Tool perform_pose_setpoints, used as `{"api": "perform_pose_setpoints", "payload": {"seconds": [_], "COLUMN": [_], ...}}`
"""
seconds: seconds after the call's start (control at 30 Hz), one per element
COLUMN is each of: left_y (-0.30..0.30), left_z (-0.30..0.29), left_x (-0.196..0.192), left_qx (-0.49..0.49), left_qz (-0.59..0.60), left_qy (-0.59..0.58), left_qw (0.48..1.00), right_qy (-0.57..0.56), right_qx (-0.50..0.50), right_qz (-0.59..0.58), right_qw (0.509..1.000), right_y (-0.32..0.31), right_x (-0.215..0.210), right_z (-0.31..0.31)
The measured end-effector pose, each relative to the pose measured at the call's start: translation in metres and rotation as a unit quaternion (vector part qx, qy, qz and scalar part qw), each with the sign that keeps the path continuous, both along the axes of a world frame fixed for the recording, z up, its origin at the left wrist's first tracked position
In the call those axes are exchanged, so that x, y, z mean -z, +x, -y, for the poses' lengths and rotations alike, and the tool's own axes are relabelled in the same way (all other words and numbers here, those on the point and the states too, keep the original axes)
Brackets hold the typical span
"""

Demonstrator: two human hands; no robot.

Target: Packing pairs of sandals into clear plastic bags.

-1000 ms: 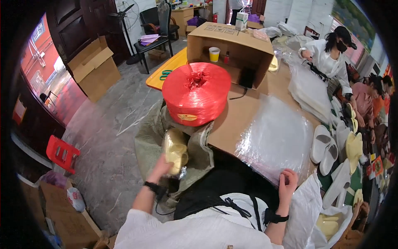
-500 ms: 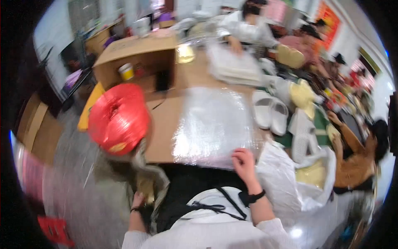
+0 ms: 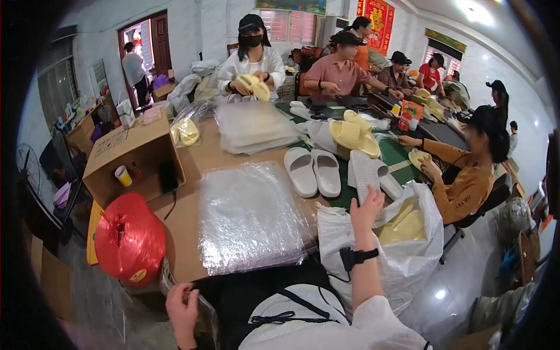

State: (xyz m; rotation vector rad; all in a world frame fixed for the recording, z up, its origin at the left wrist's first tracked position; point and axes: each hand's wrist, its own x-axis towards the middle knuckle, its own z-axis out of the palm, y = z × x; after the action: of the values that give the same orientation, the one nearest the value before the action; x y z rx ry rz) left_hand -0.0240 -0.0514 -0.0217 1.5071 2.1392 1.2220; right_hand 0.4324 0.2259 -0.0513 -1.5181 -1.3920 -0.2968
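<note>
My right hand (image 3: 366,210), with a black watch on the wrist, is raised over the rim of a white sack (image 3: 350,245) of yellow slippers (image 3: 405,224). Its fingers are apart and reach the end of a ribbed white slipper (image 3: 364,172) lying sole up. My left hand (image 3: 182,309) is low at the table's near edge and grips a clear plastic bag (image 3: 205,312); what is in the bag is hidden. Between my hands a stack of clear plastic bags (image 3: 251,216) lies on the brown table (image 3: 186,216). A pair of white slippers (image 3: 312,172) lies beyond it.
A red twine spool (image 3: 129,239) sits at the table's left corner, with an open cardboard box (image 3: 131,154) behind it. More yellow slippers (image 3: 353,134) and a pile of bagged goods (image 3: 254,125) lie further back. Several people work around the table; one in an orange top (image 3: 466,181) sits close on my right.
The view has swung up from the floor and spool to the whole table. My right hand has moved from the stack of plastic bags rightward to the white slipper. My left hand stays low.
</note>
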Motion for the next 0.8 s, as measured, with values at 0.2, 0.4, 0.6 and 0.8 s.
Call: {"api": "perform_pose_setpoints", "payload": {"seconds": [0.2,0.4,0.6,0.8], "left_y": [0.063,0.071,0.071,0.072], "left_z": [-0.093,-0.149,-0.153,-0.152], "left_x": [0.004,0.052,0.074,0.073], "left_qx": [0.261,0.284,0.268,0.258], "left_qz": [-0.191,-0.274,-0.252,-0.243], "left_qy": [0.092,0.087,0.050,0.055], "left_qw": [0.942,0.915,0.929,0.933], "right_qy": [-0.348,-0.239,-0.124,-0.045], "right_qx": [0.183,0.065,-0.133,-0.339], "right_qz": [-0.026,-0.113,-0.435,-0.465], "right_qw": [0.919,0.962,0.882,0.816], "right_y": [0.060,0.057,0.027,-0.020], "right_x": [0.037,0.033,-0.017,-0.066], "right_z": [-0.019,-0.009,0.030,0.073]}}
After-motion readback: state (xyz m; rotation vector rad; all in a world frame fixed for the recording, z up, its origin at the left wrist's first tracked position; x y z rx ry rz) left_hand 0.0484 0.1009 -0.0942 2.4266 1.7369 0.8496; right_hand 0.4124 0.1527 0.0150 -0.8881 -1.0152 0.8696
